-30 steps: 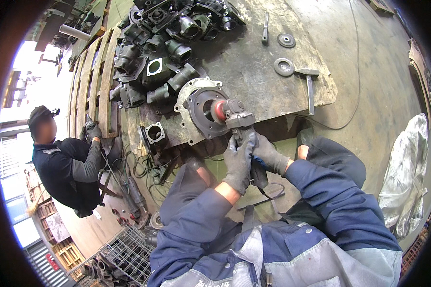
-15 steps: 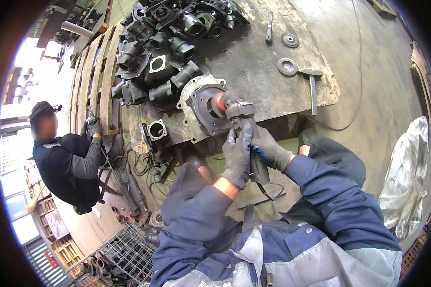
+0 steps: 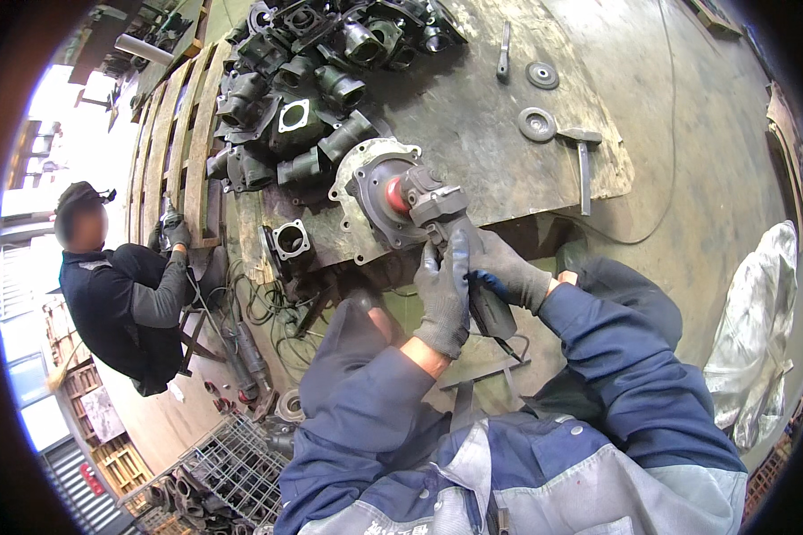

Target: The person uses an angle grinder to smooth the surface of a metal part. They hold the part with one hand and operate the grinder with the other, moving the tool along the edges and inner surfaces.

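Note:
An angle grinder [image 3: 439, 207] with a red disc is held in both my gloved hands over the workbench's near edge. My left hand [image 3: 443, 290] wraps around its body from the left. My right hand [image 3: 510, 269] grips the same tool from the right, farther back on the handle. The disc end sits inside the central opening of a round metal flange casting [image 3: 372, 205], which lies on the bench with bolt holes around its rim. Whether the disc touches the metal I cannot tell. A power cord trails from the grinder's rear toward my lap.
Dark pipe castings [image 3: 340, 86] are heaped at the bench's far left; a square-flanged one [image 3: 292, 241] stands at its near edge. A hammer [image 3: 583, 165], two discs [image 3: 537, 124] and a handled tool [image 3: 504, 53] lie right. A co-worker [image 3: 120, 294] crouches left, beside a wooden pallet [image 3: 171, 134].
The grinder's head has shifted slightly left and down within the flange opening, and its body has tilted a little. Both my hands keep their hold.

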The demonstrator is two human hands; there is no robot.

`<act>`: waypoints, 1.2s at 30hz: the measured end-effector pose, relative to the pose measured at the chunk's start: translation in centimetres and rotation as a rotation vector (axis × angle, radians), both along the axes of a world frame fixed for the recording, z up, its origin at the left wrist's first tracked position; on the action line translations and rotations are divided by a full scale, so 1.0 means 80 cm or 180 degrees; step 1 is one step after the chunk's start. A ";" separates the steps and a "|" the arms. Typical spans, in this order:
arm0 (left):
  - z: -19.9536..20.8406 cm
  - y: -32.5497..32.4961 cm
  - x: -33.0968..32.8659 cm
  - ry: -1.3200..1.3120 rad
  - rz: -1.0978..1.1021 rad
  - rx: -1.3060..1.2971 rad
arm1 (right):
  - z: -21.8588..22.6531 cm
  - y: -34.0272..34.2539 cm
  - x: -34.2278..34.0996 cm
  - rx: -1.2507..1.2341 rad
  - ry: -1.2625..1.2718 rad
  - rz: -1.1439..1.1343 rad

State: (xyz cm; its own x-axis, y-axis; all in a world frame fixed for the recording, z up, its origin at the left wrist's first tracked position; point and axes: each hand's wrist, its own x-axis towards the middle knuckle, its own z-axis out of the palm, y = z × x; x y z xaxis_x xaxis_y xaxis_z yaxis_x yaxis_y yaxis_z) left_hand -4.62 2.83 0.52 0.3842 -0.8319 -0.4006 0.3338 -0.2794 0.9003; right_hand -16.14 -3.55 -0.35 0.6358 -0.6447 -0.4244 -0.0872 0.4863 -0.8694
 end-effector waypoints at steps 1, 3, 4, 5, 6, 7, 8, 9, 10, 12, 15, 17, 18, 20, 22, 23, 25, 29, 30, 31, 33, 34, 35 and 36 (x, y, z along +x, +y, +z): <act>-0.001 0.001 0.003 -0.0110 -0.0106 -0.0084 | 0.000 0.002 -0.001 -0.0020 -0.0125 -0.0039; -0.005 0.004 0.004 -0.0255 -0.0228 -0.0300 | 0.000 0.003 -0.001 -0.0052 -0.0310 -0.0126; -0.007 0.004 0.004 -0.0289 -0.0235 -0.0435 | 0.000 0.004 0.000 -0.0307 0.0070 -0.0091; -0.008 0.005 0.002 -0.0174 -0.0170 -0.0423 | 0.000 0.003 0.000 -0.0601 0.0320 0.0068; -0.009 0.006 0.001 -0.0059 -0.0103 -0.0413 | 0.000 0.003 0.002 -0.0886 0.0592 0.0170; -0.009 0.007 -0.001 0.0207 0.0027 -0.0254 | 0.000 0.002 0.002 -0.0714 0.0347 0.0159; -0.009 0.008 -0.003 0.0524 0.0146 -0.0152 | 0.000 0.001 0.003 -0.0533 0.0123 0.0091; -0.008 0.007 -0.002 -0.0091 0.0046 -0.0152 | 0.001 0.000 0.004 -0.0258 0.0090 0.0030; -0.007 0.006 -0.004 -0.0554 -0.0018 -0.0590 | 0.001 0.000 0.004 -0.0328 -0.0091 -0.0041; -0.001 0.003 0.007 -0.0534 -0.0212 -0.0313 | 0.004 -0.001 0.006 -0.0301 -0.0074 -0.0169; 0.008 -0.006 0.015 -0.0568 -0.0418 0.0101 | 0.009 -0.005 0.010 -0.0226 0.0106 -0.0218; 0.012 -0.005 0.009 -0.0394 -0.0253 -0.0090 | 0.011 -0.007 0.010 -0.0339 0.0147 -0.0231; 0.012 -0.004 0.004 -0.0292 -0.0123 -0.0217 | 0.012 -0.008 0.009 -0.0516 0.0198 -0.0183; 0.011 -0.001 0.004 -0.0631 -0.0348 -0.0194 | 0.013 -0.008 0.007 -0.0695 0.0262 -0.0092; 0.006 0.003 0.005 -0.0527 -0.0452 -0.0058 | 0.011 -0.006 0.004 -0.0723 0.0264 -0.0010; 0.002 0.002 0.006 -0.0254 -0.0434 0.0072 | 0.010 -0.002 0.003 -0.0511 0.0263 -0.0085; -0.006 0.001 0.004 0.0500 -0.0266 0.0040 | 0.005 0.003 0.002 -0.0234 0.0116 -0.0198; -0.010 0.012 -0.005 -0.0102 -0.0212 -0.0067 | -0.011 0.009 -0.004 -0.0221 0.0074 -0.0179; -0.010 0.014 -0.007 -0.0343 -0.0231 -0.0129 | -0.015 0.012 -0.004 -0.0295 0.0062 -0.0166; -0.009 0.016 -0.009 -0.0551 -0.0221 -0.0299 | -0.021 0.015 -0.004 -0.0369 0.0048 -0.0157; -0.006 0.021 -0.010 -0.0499 -0.0200 -0.0287 | -0.030 0.021 -0.007 -0.0430 0.0025 -0.0168; -0.004 0.026 -0.010 -0.0237 -0.0176 -0.0094 | -0.033 0.025 -0.009 -0.0406 0.0019 -0.0174; -0.004 0.027 -0.010 0.0053 -0.0103 0.0016 | -0.036 0.030 -0.011 -0.0423 -0.0048 -0.0219; -0.005 0.028 -0.009 0.0114 -0.0166 0.0135 | -0.039 0.034 -0.011 -0.0310 0.0011 -0.0242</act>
State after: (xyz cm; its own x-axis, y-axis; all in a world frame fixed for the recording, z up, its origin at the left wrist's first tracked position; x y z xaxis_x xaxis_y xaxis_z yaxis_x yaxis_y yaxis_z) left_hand -5.37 5.08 0.11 0.3255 -0.8323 -0.4487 0.3497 -0.3350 0.8750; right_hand -17.06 -0.80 -3.45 0.5822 -0.7293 -0.3594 -0.0564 0.4048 -0.9127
